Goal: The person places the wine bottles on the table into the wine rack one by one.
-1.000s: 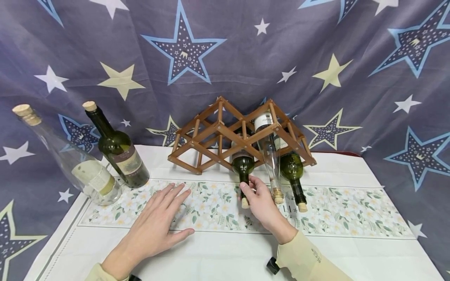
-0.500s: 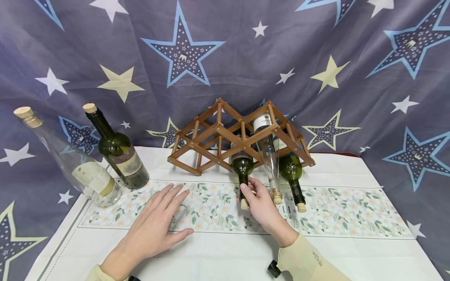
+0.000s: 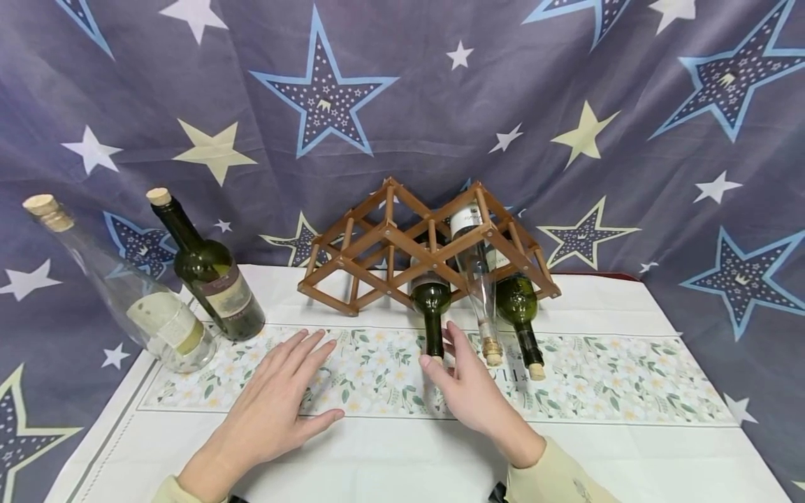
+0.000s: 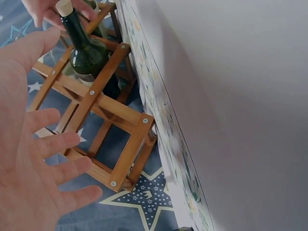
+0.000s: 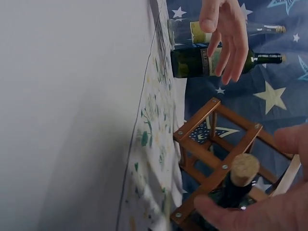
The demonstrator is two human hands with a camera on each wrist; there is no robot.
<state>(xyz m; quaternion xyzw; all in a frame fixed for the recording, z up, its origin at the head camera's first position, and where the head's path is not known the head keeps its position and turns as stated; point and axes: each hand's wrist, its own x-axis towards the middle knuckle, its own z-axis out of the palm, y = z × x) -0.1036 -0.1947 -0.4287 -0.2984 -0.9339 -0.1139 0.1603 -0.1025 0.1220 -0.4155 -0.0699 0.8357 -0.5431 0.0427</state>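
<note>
A wooden folding wine rack [image 3: 342,260] stands at the back of the table. In its lower middle cell lies a green wine bottle [image 3: 431,299], neck pointing to the front. My right hand [image 3: 472,391] is at this bottle's neck, thumb and fingers spread apart; the right wrist view shows the cork [image 5: 244,168] between them, with a gap. To its right in the rack lie a clear bottle [image 3: 481,286] and another green bottle [image 3: 517,300], corks forward. Palm down over the floral strip, my left hand [image 3: 277,398] has its fingers spread and holds nothing.
On the left side of the table stand a corked green wine bottle [image 3: 229,292] and a tall clear bottle [image 3: 165,320]. A floral runner [image 3: 371,377] crosses the white tablecloth [image 3: 377,454]. Behind hangs a star-patterned curtain [image 3: 402,133].
My right hand has let go of the green bottle's neck and drawn back slightly toward the front, its fingers opening. The bottle stays in the rack. My left hand has hardly moved.
</note>
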